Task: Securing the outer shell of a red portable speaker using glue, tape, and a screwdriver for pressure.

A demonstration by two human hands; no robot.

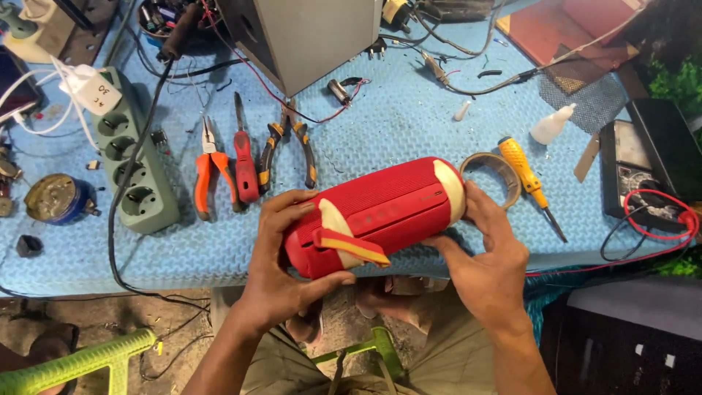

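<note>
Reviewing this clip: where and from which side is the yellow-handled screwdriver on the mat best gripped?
Grip the yellow-handled screwdriver by its thick ribbed handle, coming from above. It lies flat on the blue mat, shaft pointing toward the person, beside the tape ring. The handle's upper end is clear, probably easiest for the right hand.

The scene is lit brightly and evenly, as if by soft daylight from above. Only faint, soft shadows are seen under the tools on the blue mat [409,139]. A small shine is seen on the red speaker [376,212]. Straight lines are bent near the edges. The bottom corners are darker.
</note>
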